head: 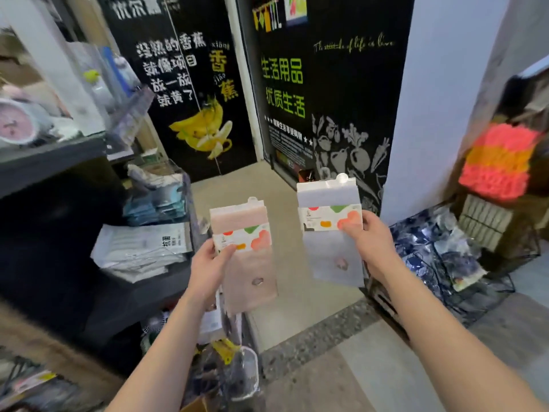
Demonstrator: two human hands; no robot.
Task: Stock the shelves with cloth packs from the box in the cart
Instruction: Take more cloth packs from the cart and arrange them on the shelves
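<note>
Where the person stands, floor: pale tiles, crossed by a speckled strip of grey stone.
Back wall: black panels with white, yellow and green lettering, a banana picture and chalk-style vegetables.
Right side: white pillar; beyond it a blurred pink-and-orange item that cannot be made out.
Left side: dark shelf unit; a pink clock stands on its upper board.
Left hand: raised at mid-frame, forearm bare, thumb on the front of the pink cloth pack, pinching it at the left edge of its printed band.
Right hand: raised level with the left, thumb on the front of the pale grey cloth pack, pinching it at the right edge of its printed band.
Both packs: upright, hang tabs uppermost, side by side but apart, held in the air above the floor in front of the black panels.
Clear bin: at the right end of the shelf unit, holding folded blue and grey packs, blurred.
White packs: a stack lying flat by the right edge of the lower shelf board, below the clear bin.
Wire basket: on the floor at the foot of the white pillar, filled with dark blue patterned packs.
</note>
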